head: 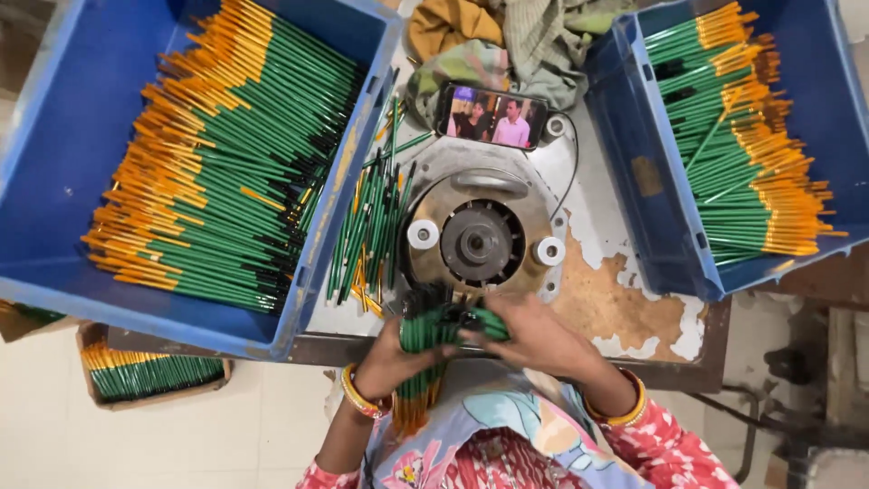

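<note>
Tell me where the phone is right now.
In the head view, the phone lies top centre, just behind the round metal machine, between the two blue crates, before the crumpled cloths.

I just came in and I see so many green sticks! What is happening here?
A person holds a bundle of green paintbrushes with both hands, the left hand gripping it and the right hand on top, right in front of a round metal machine on the table. Loose brushes lie beside the machine. Two blue crates, the left crate and the right crate, are full of brushes. A phone plays a video.
</note>
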